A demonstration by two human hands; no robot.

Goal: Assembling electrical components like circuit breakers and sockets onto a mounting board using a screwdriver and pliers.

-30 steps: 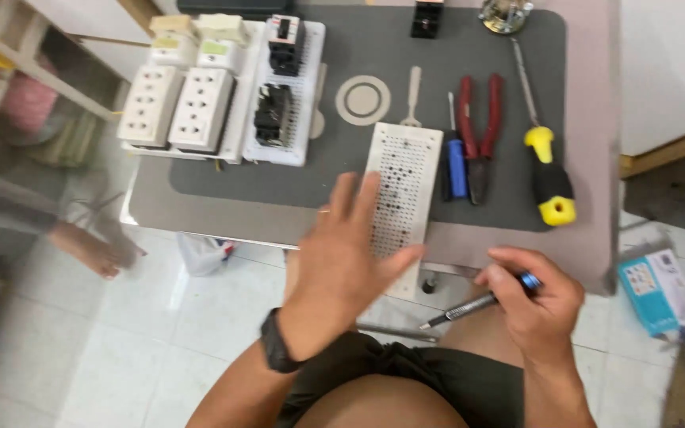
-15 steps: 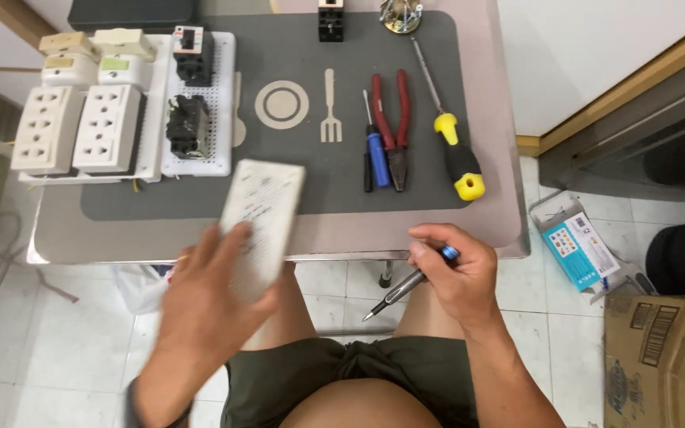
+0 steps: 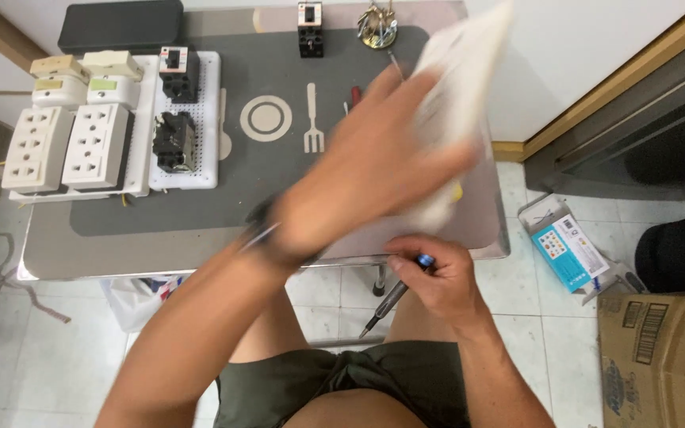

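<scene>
White perforated panel (image 3: 461,95) lifted in the left hand (image 3: 366,178), blurred.
Right hand (image 3: 438,277) grips the screwdriver (image 3: 394,297); steady the panel first, clear of the counter (image 3: 200,238).

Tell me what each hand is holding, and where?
The left hand grips a blurred white plate by its lower part. The right hand holds a screwdriver near its blue top.

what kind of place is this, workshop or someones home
Probably a home corner used as an electrical workbench: a small table on a tiled floor carries white socket outlets and black breakers on a perforated board, and a cardboard box sits by the wall.
</scene>
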